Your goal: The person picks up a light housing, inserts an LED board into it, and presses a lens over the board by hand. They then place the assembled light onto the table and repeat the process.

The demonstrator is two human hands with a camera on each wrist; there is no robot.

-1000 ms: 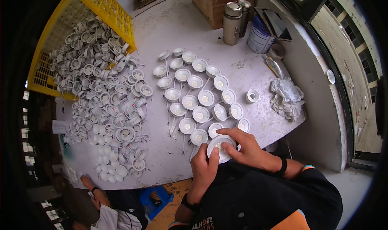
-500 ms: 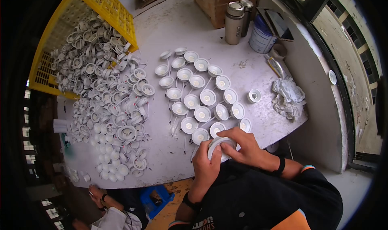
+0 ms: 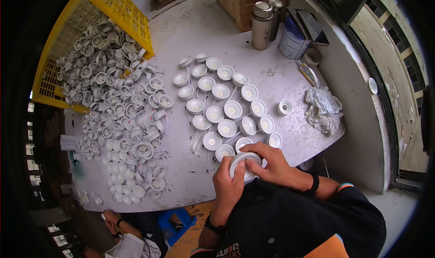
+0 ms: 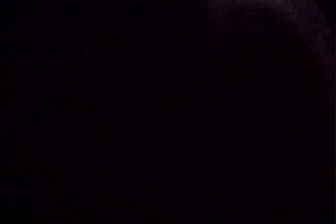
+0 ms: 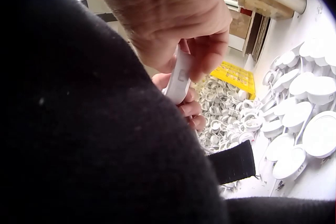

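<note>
Both hands hold a white round downlight (image 3: 244,156) near the front edge of the table, close to the body. My left hand (image 3: 228,182) grips its left side, with the thumb over the rim. The right hand (image 3: 277,166) has its fingers round the far edge and its thumb pressing inside the ring. In the right wrist view, the downlight's side wall (image 5: 180,77) shows between the right hand (image 5: 173,19) above and the left hand's fingers (image 5: 191,109) below. Several similar downlights (image 3: 233,109) stand in rows just beyond the hands. The left wrist view is almost black.
A yellow crate (image 3: 131,20) spills a heap of white lamp housings (image 3: 120,108) at left, with white domed covers (image 3: 122,178) in front. A bottle (image 3: 261,27), a tub (image 3: 292,45) and a crumpled plastic bag (image 3: 322,108) line the right. Another person's hand (image 3: 110,218) is at lower left.
The held downlight has tilted, and its inner face, visible one second ago, is now mostly behind the thumbs. At lower left, the other person's hand has drawn back from the table edge.
</note>
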